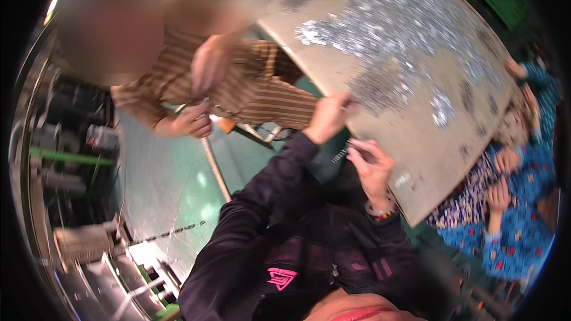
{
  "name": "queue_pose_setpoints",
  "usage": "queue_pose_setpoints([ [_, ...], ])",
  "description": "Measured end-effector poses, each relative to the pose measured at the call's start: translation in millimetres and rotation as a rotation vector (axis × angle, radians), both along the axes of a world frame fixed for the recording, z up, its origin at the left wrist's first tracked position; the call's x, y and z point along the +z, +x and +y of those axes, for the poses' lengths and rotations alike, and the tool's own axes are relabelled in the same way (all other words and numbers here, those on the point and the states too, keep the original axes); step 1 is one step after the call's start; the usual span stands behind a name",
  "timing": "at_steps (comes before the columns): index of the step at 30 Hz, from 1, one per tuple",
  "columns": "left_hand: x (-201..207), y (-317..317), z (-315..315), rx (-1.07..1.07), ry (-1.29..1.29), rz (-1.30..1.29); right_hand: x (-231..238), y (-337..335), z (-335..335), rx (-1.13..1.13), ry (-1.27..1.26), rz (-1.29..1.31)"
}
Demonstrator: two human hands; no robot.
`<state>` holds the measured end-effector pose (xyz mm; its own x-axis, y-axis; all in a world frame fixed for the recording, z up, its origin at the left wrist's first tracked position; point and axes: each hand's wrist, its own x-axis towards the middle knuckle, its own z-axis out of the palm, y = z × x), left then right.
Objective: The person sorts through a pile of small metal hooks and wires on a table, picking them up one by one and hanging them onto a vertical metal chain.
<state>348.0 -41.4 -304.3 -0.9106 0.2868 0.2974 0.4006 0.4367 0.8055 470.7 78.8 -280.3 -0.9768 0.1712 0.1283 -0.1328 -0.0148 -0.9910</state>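
Observation:
My left hand (329, 117) reaches over the near left table edge, beside a dark heap of small thin metal pieces (379, 90). Its fingertips are smeared by motion, so what they hold, if anything, does not show. Just below and to the right, my right hand (372, 165) is closed in a pinch at the table edge. From its fingertips a short ribbed metal strip (339, 156) sticks out to the left, like a row of small pale bars. Its exact kind is too small to make out. A beaded bracelet (380, 211) circles my right wrist.
Shiny silver metal pieces (410, 24) spread thickly over the table's (443, 160) far part. At left, a person in brown stripes (279, 101) handles something small and metallic. People in patterned blue clothing (517, 226) work at the right edge. Metal racks (113, 285) stand lower left.

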Motion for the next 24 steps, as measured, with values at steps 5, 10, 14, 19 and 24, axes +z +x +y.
queue_pose_setpoints([
  [5, 70, 56, -12, -0.02, 0.172, -0.134, 1, 0, 0, -0.061, -0.258, -0.071],
  [10, 74, 87, -20, -0.087, 0.053, 0.142, 4, 1, -7, -0.093, -0.346, 0.011],
  [14, 65, 85, -9, -0.06, 0.081, 0.279, 14, 3, -3, -0.123, -0.275, -0.014],
  [19, 60, 87, -8, -0.05, 0.237, 0.214, 17, 0, -4, -0.068, -0.119, 0.178],
  [24, 59, 91, -11, -0.032, 0.421, 0.036, 16, -16, 39, -0.203, -0.113, 0.089],
])
